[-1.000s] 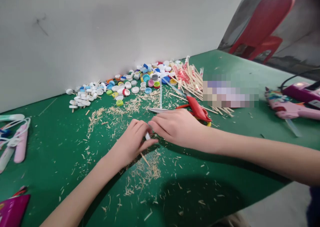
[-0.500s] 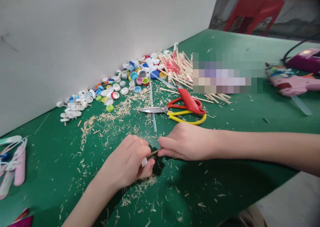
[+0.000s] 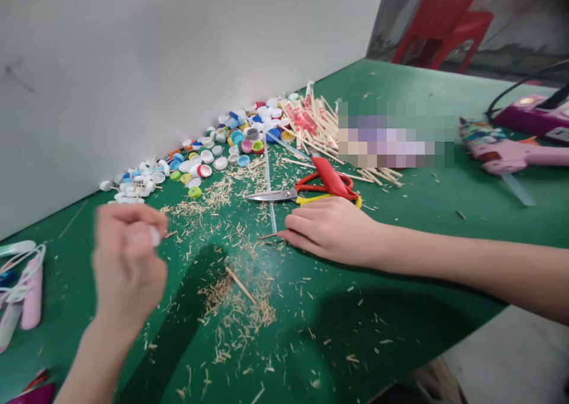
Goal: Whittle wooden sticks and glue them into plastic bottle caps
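Observation:
My left hand (image 3: 128,256) is raised above the green table (image 3: 400,309) at the left, blurred, fingers closed around a small white bottle cap (image 3: 154,236) with a bit of stick poking out. My right hand (image 3: 331,229) rests on the table, fingers pressed together, with a short wooden stick piece (image 3: 268,236) at its fingertips. A loose wooden stick (image 3: 240,284) lies among wood shavings (image 3: 240,312) between the hands. Red and yellow scissors (image 3: 317,188) lie just behind my right hand.
Coloured bottle caps (image 3: 222,146) are heaped along the white wall, capped sticks (image 3: 131,191) to their left. A pile of wooden sticks (image 3: 311,125) sits behind the scissors. Pink glue guns (image 3: 511,152) lie at right, pink tools (image 3: 26,285) at left. The table edge runs lower right.
My left hand has lifted off the table and swung left with the white cap. My right hand has stayed low near the scissors, and a stick now lies among the shavings.

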Demonstrator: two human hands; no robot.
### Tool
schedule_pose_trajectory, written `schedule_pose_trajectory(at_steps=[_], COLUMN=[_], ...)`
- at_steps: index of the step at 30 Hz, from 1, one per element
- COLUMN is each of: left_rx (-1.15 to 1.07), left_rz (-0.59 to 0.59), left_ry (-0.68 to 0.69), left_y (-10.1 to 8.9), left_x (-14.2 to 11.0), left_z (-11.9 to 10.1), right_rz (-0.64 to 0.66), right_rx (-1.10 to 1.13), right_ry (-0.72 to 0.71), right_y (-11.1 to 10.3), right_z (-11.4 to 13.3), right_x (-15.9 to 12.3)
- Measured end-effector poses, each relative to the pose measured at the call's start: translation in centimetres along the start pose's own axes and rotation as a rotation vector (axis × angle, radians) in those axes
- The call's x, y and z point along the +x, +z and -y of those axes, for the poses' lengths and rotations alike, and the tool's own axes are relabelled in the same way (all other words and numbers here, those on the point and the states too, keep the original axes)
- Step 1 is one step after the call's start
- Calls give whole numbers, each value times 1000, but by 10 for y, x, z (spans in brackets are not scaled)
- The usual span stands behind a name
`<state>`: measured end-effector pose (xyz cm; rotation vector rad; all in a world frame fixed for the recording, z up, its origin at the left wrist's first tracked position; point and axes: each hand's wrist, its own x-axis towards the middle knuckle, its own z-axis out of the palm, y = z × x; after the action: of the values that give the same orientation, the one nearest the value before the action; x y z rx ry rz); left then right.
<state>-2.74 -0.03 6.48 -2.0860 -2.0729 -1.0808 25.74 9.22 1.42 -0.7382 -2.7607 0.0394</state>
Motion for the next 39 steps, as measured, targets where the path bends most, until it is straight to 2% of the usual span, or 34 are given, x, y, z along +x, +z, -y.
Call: schedule_pose_trajectory(at_steps=[1,3,7,9,12,15,22,25,30,39], left_rx=[23,-17,-152,-227,-304,-352,-512,-668,-1012,-1066], left_rz=[-49,-2,38,95,152,174,114,99,153,208], left_ry=[-53,-69,-96,-79,-76,-100,-234,-294,-367,-472], left_y=[10,21,26,26,29,31,40,45,54,60], left_x=[4,6,5,6,6,5,1,1,5,-12], left_z=[-7,-15,-9,-3,2,3,15,19,15,10], right_rz=[-15,-62,-190,-181,-89,-53,-123,-146,-107,-122], right_rx=[-69,-184,-202,-168,-128,-82,-77,-83,-62,-4], right_ry=[-12,-37,-193,-335,-498,-585,-715,-740,-683,-674], right_y=[2,3,4,4,6,9,16,21,24,27], right_z=[1,5,15,22,29,32,33,33,33,33], right_x=[0,0,-1,1,7,16,35,39,40,37])
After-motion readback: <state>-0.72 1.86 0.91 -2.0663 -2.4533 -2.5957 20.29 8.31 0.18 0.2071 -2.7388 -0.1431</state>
